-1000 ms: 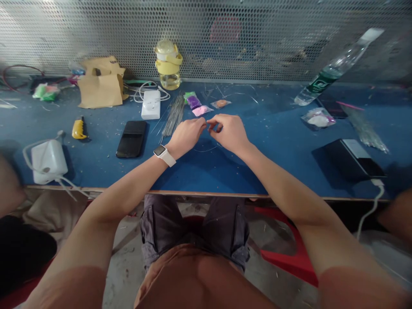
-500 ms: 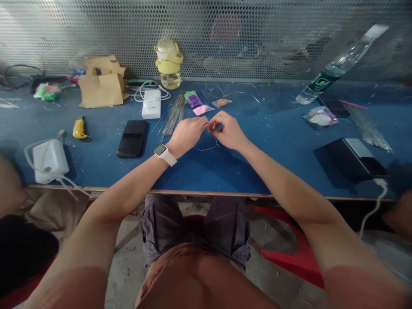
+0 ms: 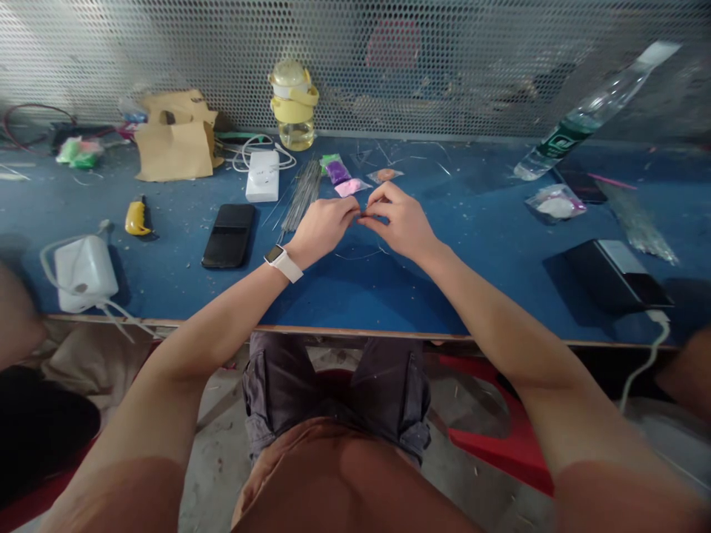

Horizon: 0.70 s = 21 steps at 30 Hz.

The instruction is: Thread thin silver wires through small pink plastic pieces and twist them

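Note:
Above the blue table point(image 3: 355, 303), my left hand point(image 3: 325, 226) and my right hand point(image 3: 404, 220) meet fingertip to fingertip. Thumb and fingers are pinched together on both; whatever sits between them is too small to make out. Just below the hands curves a thin wire point(image 3: 358, 257); whether it joins what I pinch, I cannot tell. A bundle of grey wires point(image 3: 303, 194) lies left of my left hand. Beyond my fingers are small bags of purple clay-like material point(image 3: 337, 172), pink material point(image 3: 349, 188) and orange material point(image 3: 385, 175).
A black phone point(image 3: 228, 235), white power adapter point(image 3: 263, 176) and yellow-handled cutter point(image 3: 136, 218) lie to the left. A yellow-lidded bottle point(image 3: 294, 107) stands by the perforated metal panel point(image 3: 472, 66). A tilted water bottle point(image 3: 589, 122) and black box-shaped device point(image 3: 616, 275) are right. People's arms show at both sides.
My right hand has shifted slightly right, its fingers straighter and the wrist turned a little. The left hand stays nearly in place, still pinching. The view has moved slightly.

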Tool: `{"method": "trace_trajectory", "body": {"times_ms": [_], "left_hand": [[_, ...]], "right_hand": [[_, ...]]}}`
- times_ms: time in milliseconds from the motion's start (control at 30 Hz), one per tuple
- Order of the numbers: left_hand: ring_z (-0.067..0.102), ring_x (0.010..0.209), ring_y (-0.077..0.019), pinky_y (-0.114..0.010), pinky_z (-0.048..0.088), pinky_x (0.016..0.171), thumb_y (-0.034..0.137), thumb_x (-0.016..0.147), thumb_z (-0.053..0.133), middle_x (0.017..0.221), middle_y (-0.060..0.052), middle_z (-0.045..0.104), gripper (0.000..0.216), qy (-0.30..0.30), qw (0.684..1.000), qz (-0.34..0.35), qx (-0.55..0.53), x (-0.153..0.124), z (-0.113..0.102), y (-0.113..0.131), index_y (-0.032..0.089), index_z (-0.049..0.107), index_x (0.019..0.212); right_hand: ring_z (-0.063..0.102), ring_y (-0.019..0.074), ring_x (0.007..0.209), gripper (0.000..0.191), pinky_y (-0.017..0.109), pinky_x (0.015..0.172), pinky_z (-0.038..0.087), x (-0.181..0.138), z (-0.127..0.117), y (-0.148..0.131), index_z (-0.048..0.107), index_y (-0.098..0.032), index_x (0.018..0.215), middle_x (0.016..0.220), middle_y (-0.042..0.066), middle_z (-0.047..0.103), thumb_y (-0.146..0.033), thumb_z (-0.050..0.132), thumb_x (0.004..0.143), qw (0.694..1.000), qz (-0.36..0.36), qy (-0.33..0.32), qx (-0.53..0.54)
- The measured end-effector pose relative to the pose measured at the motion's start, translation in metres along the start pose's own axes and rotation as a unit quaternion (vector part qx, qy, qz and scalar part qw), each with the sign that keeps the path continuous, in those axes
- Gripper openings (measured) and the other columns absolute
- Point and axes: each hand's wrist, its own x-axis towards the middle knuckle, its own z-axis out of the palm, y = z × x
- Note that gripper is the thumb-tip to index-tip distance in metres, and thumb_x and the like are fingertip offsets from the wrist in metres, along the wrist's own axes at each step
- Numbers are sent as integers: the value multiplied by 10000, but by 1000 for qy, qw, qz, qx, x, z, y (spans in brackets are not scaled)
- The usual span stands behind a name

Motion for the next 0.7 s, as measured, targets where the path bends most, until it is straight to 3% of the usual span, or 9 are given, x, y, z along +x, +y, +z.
{"method": "trace_trajectory", "body": {"times_ms": [167,333,400,500,567,700], "left_hand": [[769,863,-210,-328,528,821,137,1133,597,936,-54,828,216,19,1000,19,-15,-2,-3,5,207,775,1034],[794,945,-217,-320,533,810,196,1167,587,1073,-77,857,212,24,999,37,10,-4,-3,7,210,791,1113],[788,921,-216,-324,538,812,209,1171,591,1050,-78,853,209,28,999,30,8,-4,-3,7,208,787,1101],[763,837,-203,-323,550,824,175,1152,598,925,-52,827,209,47,999,3,-13,-2,-1,7,208,772,1041],[746,793,-190,-315,556,823,158,1141,595,872,-36,812,218,55,998,-13,-24,0,-1,8,210,764,1013],[742,780,-180,-300,560,823,178,1147,596,849,-29,810,221,56,998,-24,-27,0,-1,10,208,762,1005]], "right_hand": [[688,226,891,649,401,764,607,5,1,-3,824,-259,899,1060,86,757,-892,714,989,986,81,14,146],[665,169,710,715,326,563,485,6,7,-4,702,-255,838,886,41,735,-966,764,888,908,222,-74,348],[643,166,653,710,332,553,473,6,7,-6,692,-257,826,796,25,704,-960,757,902,919,223,-51,322],[645,176,624,669,351,595,526,4,5,-10,699,-265,826,726,8,688,-921,813,889,964,164,51,202],[701,192,671,608,362,664,591,3,3,-13,715,-268,856,786,16,748,-858,855,900,981,116,93,122],[788,222,796,362,397,806,669,1,2,-15,828,-263,1047,993,51,857,-624,830,1022,993,53,107,25]]}}
